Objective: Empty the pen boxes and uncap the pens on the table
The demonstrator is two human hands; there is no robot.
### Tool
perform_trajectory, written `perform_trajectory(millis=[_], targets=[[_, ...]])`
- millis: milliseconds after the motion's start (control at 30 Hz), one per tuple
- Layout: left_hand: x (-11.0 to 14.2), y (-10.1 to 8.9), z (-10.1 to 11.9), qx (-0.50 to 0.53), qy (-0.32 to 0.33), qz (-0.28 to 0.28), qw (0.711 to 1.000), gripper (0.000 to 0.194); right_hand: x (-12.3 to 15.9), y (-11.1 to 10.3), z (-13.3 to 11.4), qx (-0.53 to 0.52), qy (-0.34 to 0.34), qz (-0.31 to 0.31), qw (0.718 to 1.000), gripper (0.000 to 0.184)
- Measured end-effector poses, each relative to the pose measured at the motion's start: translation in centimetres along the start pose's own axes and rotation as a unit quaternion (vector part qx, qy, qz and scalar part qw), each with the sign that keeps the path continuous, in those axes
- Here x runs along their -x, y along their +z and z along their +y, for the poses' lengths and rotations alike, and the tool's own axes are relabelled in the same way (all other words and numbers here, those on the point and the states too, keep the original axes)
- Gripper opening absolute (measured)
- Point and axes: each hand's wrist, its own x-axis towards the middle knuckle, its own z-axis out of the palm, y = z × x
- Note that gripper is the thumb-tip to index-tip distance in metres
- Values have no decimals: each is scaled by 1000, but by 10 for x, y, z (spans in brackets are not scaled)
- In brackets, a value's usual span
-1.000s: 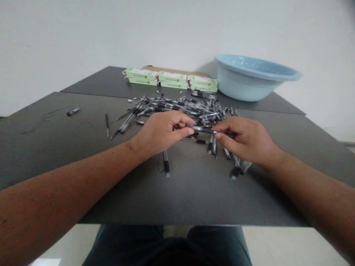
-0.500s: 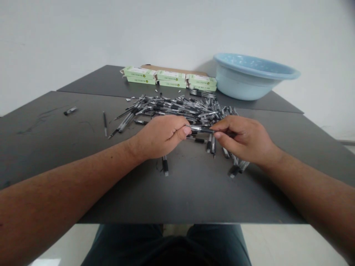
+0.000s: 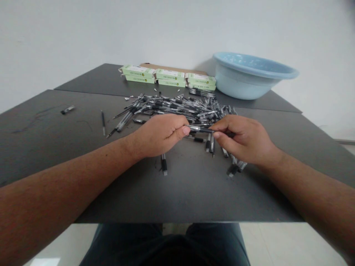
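Observation:
My left hand [image 3: 159, 135] and my right hand [image 3: 244, 138] both pinch one clear pen with black parts [image 3: 200, 129], held level between them just above the dark table [image 3: 177, 192]. The left fingers are curled on its left end, and the right thumb and forefinger grip its right end. More pens stick out under my right palm [image 3: 235, 168]. Behind the hands lies a big heap of the same pens [image 3: 177, 105]. One pen [image 3: 164, 164] pokes out from under my left hand.
A light blue basin [image 3: 249, 75] stands at the back right. Green and white boxes [image 3: 168, 77] are lined up at the back, with a brown carton behind them. A lone pen refill [image 3: 103, 122] and a small pen part [image 3: 67, 109] lie to the left.
The hands keep the same hold on the pen. The left fingers have closed slightly tighter round its end, and the view has shifted a little.

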Motion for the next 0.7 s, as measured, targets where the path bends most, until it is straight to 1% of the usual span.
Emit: perform_trajectory(millis=[133, 300, 367, 433, 467, 533, 600, 667, 700], targets=[[0, -2, 0, -8, 5, -3, 1000, 43, 0, 0, 0, -1, 1, 0, 1000, 12], [0, -3, 1, -42, 14, -7, 999, 45, -1, 2, 0, -7, 12, -4, 1000, 11], [1, -2, 2, -45, 19, 13, 999, 41, -1, 3, 0, -12, 23, -6, 1000, 11], [3, 0, 3, -33, 25, 39, 998, 34, -3, 5, -2, -18, 35, -13, 999, 12], [3, 1, 4, -26, 33, 46, 998, 34, -3, 5, -3, -22, 41, -19, 999, 13], [4, 3, 6, -25, 51, 32, 998, 39, -4, 6, -4, -30, 55, -34, 997, 17], [4, 4, 7, -36, 52, 6, 998, 37, -4, 7, -5, -40, 71, -47, 996, 20], [3, 4, 7, -46, 27, -6, 999, 35, -2, 8, -4, -45, 92, -42, 994, 22], [3, 4, 7, -47, 8, -2, 999, 35, -1, 8, -3, -46, 103, -31, 993, 23]])
